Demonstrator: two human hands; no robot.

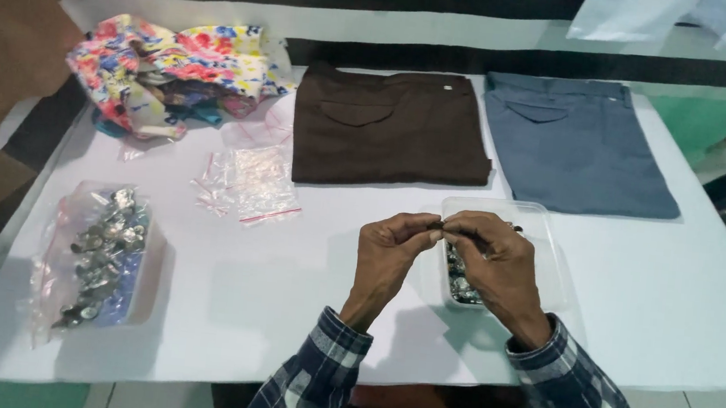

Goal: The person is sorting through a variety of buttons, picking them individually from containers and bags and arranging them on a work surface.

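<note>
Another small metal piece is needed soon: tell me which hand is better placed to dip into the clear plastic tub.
Probably the right hand: it hovers directly over the clear plastic tub; the left hand sits beside it.

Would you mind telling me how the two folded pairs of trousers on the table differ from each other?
The brown trousers are dark brown, while the grey-blue trousers are lighter. The brown trousers lie nearer the middle of the white table, beside the floral cloth; the grey-blue trousers lie towards the right edge. Both are folded flat, waistband away from the person, each showing a pocket flap.
</note>
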